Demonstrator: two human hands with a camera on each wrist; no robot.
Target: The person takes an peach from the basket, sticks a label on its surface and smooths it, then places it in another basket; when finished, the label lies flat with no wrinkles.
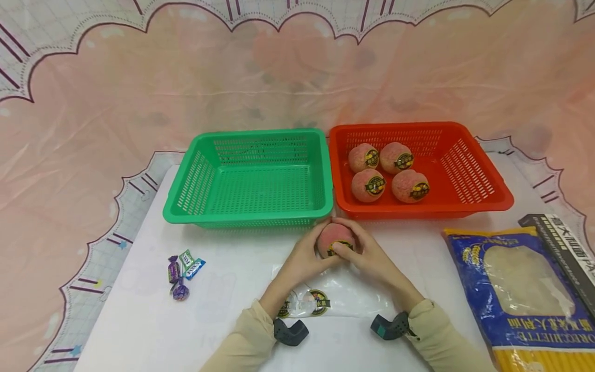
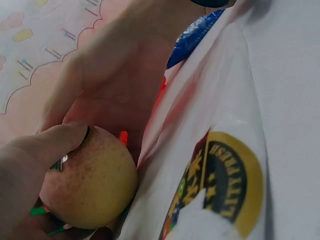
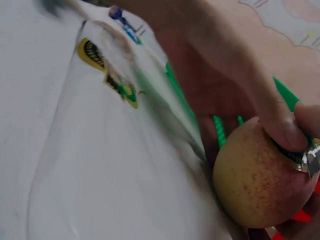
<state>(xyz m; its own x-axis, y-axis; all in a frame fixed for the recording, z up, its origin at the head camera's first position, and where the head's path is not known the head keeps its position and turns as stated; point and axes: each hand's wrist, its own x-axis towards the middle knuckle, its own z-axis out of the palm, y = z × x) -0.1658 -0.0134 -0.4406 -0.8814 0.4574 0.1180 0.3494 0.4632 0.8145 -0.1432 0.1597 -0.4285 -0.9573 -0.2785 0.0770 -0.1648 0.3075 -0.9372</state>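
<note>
In the head view, my left hand (image 1: pixel 304 256) and right hand (image 1: pixel 372 258) hold one pink peach (image 1: pixel 333 233) between them, just in front of the baskets. Fingers curl round both sides of the fruit. A black and gold label (image 1: pixel 341 248) is on its near face, and the thumbs press there; the right wrist view shows a thumb on the label's shiny edge (image 3: pixel 306 161). Yellowish skin shows on the peach (image 2: pixel 107 182) in the left wrist view. Beneath the wrists lies a glossy, see-through plastic sheet or bag (image 1: pixel 355 304) bearing round black and gold labels (image 1: pixel 319 302).
Behind the hands stand a green basket (image 1: pixel 265 188) and a red basket (image 1: pixel 469 178) with several labelled peaches (image 1: pixel 369 185). Wrapped candies (image 1: pixel 181 274) lie at left. A blue pasta bag (image 1: pixel 483 289) and a dark pasta box (image 1: pixel 558 253) lie at right.
</note>
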